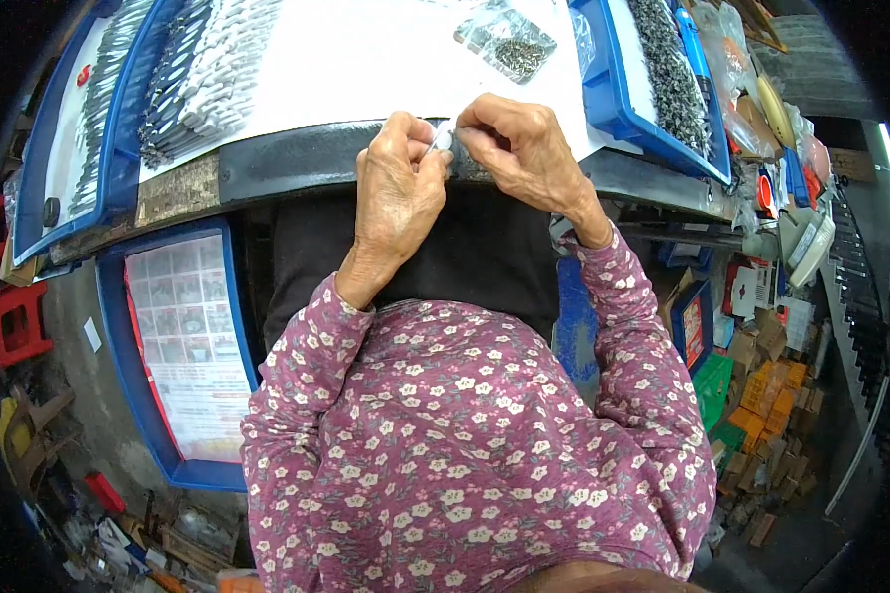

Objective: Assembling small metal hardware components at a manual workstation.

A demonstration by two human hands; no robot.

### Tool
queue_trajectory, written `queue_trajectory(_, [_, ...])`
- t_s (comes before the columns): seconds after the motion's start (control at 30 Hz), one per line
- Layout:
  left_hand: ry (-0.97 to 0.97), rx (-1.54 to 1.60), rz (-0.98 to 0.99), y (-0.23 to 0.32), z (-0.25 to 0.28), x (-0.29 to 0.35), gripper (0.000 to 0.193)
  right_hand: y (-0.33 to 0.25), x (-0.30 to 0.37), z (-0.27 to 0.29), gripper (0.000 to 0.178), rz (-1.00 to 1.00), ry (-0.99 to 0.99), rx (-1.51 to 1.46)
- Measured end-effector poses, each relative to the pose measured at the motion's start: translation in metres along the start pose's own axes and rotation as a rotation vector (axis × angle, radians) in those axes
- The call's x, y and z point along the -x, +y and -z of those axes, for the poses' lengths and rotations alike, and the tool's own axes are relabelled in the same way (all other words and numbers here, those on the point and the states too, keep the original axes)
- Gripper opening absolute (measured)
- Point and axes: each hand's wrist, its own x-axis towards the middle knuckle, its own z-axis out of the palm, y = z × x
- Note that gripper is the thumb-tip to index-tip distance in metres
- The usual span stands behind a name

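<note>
Just over the table's front edge, my left hand (396, 188) pinches a small whitish-grey part (443, 140) between thumb and fingers. Close on its right, my right hand (526, 148) has its thumb and fingertips drawn together beside that part. Whatever those right fingertips hold, if anything, is too small to make out. Beyond the hands, a clear plastic bag (505, 42) with many tiny metal pieces lies on the white table covering (366, 64). To the left is a pile of slim parts with white ends (229, 74), laid in rows.
At the right stands a blue tray (618, 94) of small dark-and-clear parts. Another blue tray (119, 163) at the left holds slim metallic parts. Below the table, a blue bin (119, 341) with a printed sheet sits left of my lap. Stacked boxes (766, 395) lie on the right.
</note>
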Motion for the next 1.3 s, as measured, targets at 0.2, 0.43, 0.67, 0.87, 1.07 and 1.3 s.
queue_trajectory(0.2, [0.046,0.036,-0.001,-0.002,-0.004,0.0,0.008,0.0,0.002,-0.004,0.004,-0.059,0.032,-0.017])
queue_trajectory(0.43, [0.066,-0.1,-0.049,-0.001,-0.005,0.001,0.009,-0.005,0.003,-0.008,0.001,0.074,0.08,0.16])
queue_trajectory(0.67, [0.105,-0.166,-0.132,0.004,-0.007,0.001,0.009,-0.001,0.004,-0.011,0.004,0.129,0.095,0.165])
queue_trajectory(0.87, [0.079,-0.197,-0.171,0.004,-0.006,0.002,0.011,0.0,0.006,-0.012,0.003,-0.02,0.1,0.017])
queue_trajectory(1.07, [0.104,-0.24,-0.226,0.005,-0.006,0.002,0.009,-0.003,0.008,-0.011,0.01,-0.19,0.1,-0.136])
queue_trajectory(1.3, [0.078,-0.091,-0.102,0.008,0.001,0.003,0.009,0.0,0.009,-0.011,0.013,-0.272,0.06,-0.277])
